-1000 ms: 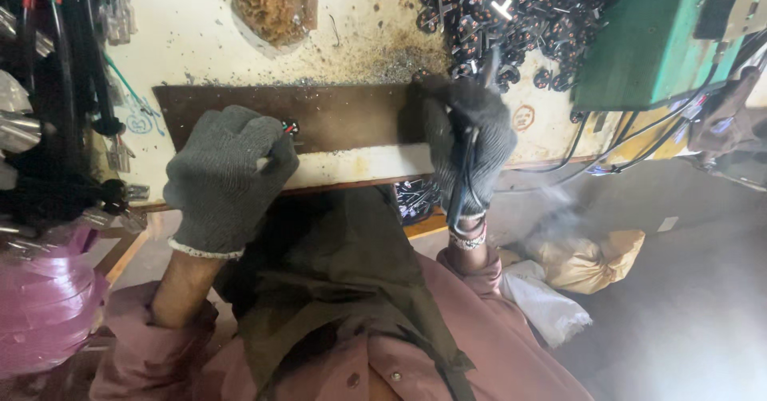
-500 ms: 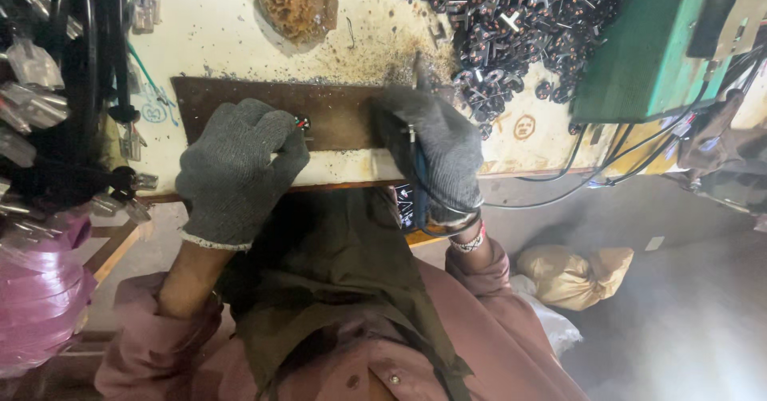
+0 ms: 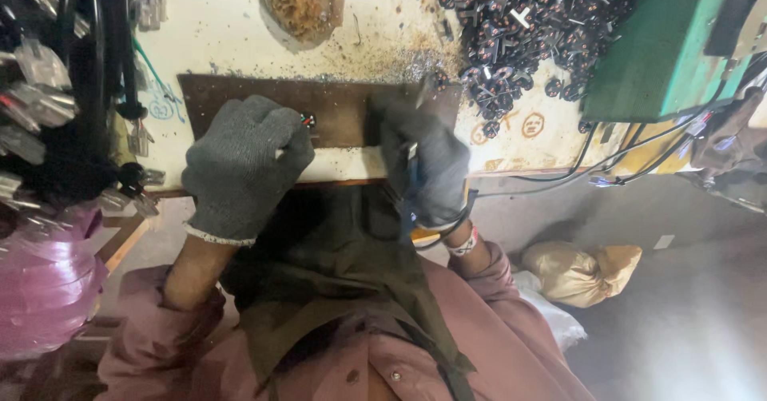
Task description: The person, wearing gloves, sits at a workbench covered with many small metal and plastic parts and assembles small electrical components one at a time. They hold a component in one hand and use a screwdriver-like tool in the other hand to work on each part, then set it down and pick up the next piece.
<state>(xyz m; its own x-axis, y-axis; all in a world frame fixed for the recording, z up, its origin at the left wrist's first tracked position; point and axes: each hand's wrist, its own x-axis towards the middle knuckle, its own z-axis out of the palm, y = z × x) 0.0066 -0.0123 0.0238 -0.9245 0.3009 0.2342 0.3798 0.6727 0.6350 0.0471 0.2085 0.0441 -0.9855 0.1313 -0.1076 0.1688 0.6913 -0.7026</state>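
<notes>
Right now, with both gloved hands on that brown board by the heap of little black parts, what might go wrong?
The left hand pinches a small part on the brown board; its thick glove could let it slip. The right hand grips a dark tool, blurred here, near the left fingertips, so a slip might nick them. The pile of black parts lies right beside the board, and a stray elbow could scatter it.

Your left hand [image 3: 244,165] and right hand [image 3: 421,165] rest side by side on a board [image 3: 343,109] at the near edge of the counter [image 3: 224,25]. Behind the board sits a bowl [image 3: 302,1]. To its right lies a heap of small parts [image 3: 527,21], then a box [image 3: 659,57]. Cables [image 3: 72,81] hang left. A sack [image 3: 583,273] lies on the floor, right.
</notes>
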